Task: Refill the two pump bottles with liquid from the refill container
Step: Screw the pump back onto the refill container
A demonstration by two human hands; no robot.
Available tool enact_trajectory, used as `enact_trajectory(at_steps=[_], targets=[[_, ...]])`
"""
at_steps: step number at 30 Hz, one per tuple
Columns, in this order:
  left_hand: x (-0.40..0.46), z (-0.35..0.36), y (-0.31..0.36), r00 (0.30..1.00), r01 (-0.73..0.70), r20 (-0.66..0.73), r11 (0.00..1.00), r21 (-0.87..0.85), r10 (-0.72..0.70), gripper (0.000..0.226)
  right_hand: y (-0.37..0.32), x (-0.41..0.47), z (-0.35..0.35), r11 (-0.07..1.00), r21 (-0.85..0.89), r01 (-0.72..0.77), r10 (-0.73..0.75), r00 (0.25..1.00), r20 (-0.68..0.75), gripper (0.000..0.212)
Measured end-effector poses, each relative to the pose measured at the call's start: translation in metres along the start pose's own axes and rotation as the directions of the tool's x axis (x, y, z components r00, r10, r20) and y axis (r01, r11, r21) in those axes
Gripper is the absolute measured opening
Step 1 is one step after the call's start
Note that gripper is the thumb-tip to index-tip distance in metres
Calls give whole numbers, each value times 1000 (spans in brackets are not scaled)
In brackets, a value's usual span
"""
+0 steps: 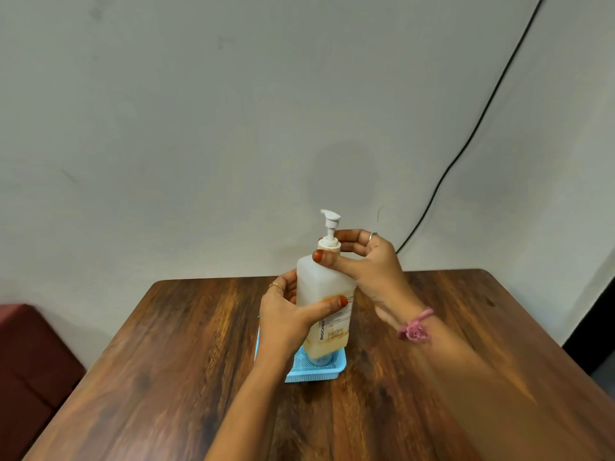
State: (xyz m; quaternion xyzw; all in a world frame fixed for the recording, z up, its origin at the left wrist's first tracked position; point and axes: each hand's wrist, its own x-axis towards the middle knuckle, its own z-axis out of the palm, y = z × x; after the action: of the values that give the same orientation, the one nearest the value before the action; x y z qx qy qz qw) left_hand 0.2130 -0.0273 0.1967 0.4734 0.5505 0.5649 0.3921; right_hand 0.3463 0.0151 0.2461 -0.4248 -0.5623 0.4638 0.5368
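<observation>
Dark-grained wooden counter (166, 377) carries a blue perforated plastic tray (319, 371). Above it, the left hand (286, 314) wraps the translucent, square-shouldered pump bottle (324, 294), a little amber liquid at its base. The right hand (362, 257) pinches the white collar, seemingly unscrewing it; next, lifting the pump clear.

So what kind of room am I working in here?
Likely a plain indoor room, perhaps an office or break area: a wooden table against a bare wall, a loose black cable, and a maroon seat.
</observation>
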Motion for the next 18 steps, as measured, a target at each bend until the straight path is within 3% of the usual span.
enact_trajectory(at_steps=[3, 5, 7, 11, 18], targets=[[0, -1, 3, 998, 13, 59, 1000, -4, -13, 92, -5, 3, -12, 1000, 22, -19, 14, 980, 198, 58], [1, -4, 5, 994, 36, 106, 999, -18, -34, 95, -10, 4, -19, 991, 93, -97, 56, 928, 369, 52], [1, -7, 6, 990, 45, 137, 999, -11, -43, 99, -12, 3, -21, 991, 85, -100, 53, 896, 441, 43], [0, -11, 5, 987, 51, 154, 999, -12, -49, 101, -6, -1, -15, 992, 107, -71, 30, 940, 340, 32], [-1, -10, 1, 993, 58, 105, 998, 1, -58, 91, 4, -7, -2, 997, 73, -38, 22, 979, 201, 34]])
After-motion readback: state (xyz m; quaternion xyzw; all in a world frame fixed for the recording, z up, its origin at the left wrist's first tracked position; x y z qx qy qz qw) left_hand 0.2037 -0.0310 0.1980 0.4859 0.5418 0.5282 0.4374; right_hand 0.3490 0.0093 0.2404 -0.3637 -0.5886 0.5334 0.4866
